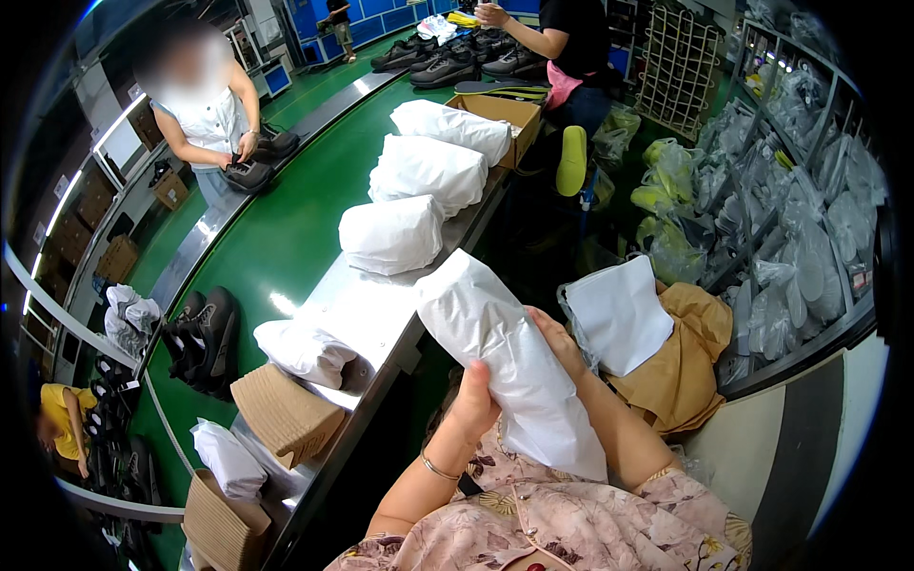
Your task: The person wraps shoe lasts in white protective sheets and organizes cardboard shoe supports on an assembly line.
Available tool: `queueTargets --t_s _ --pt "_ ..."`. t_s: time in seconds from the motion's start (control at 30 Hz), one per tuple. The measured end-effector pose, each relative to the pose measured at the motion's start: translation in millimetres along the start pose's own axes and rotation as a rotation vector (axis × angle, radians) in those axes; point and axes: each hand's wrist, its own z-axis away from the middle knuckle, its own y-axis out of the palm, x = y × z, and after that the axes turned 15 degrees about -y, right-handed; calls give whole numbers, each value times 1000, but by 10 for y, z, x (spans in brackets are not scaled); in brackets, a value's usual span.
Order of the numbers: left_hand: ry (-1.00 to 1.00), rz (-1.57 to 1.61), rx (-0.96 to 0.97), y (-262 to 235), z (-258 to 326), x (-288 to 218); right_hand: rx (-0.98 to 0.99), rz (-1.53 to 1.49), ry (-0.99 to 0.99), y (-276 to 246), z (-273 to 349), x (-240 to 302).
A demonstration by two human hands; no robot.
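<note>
In front of my chest, clear of the bench, I hold a long bundle wrapped in white paper (pixel 505 352), tilted with its far end up to the left. My left hand (pixel 473 402) grips its near left side with the thumb on top; the other fingers are hidden beneath. Along its right side lies my right hand (pixel 557 341), its fingers partly behind the paper. The wrapping hides what is inside. Beyond the far end, a similar white bundle (pixel 392 235) rests on the metal bench edge (pixel 367 295).
A green conveyor (pixel 276 238) carries dark shoes (pixel 217 333). Corrugated cardboard pieces (pixel 286 409) sit at the bench's near end, an open carton (pixel 524 133) at the far end. On my right are brown paper (pixel 681 352) and a rack of plastic bags (pixel 800 219). Co-workers stand across and beyond.
</note>
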Motion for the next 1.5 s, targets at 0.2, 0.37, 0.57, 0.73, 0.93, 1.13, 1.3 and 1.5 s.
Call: queueTargets --t_s 0.2,0.37,0.57,0.73,0.93,1.13,1.3,1.5 --pt "-53 -20 57 -134 -17 -20 19 316 -263 -132 -43 -228" --pt "-135 152 -175 -104 -172 -111 27 520 -60 -196 -172 -53" --pt "85 102 -191 -180 -315 -182 409 749 10 -97 171 437" --pt "83 94 -194 -18 -370 -181 151 1012 -44 16 188 364" --pt "124 207 -279 84 -402 -166 -17 1381 -670 166 196 139" --pt "203 368 -279 140 -412 -194 -80 1078 -755 275 318 -45" --pt "237 447 -289 125 -441 -169 -225 844 -642 307 263 -172" --pt "243 360 -286 59 -379 -232 -306 573 -266 175 89 -163"
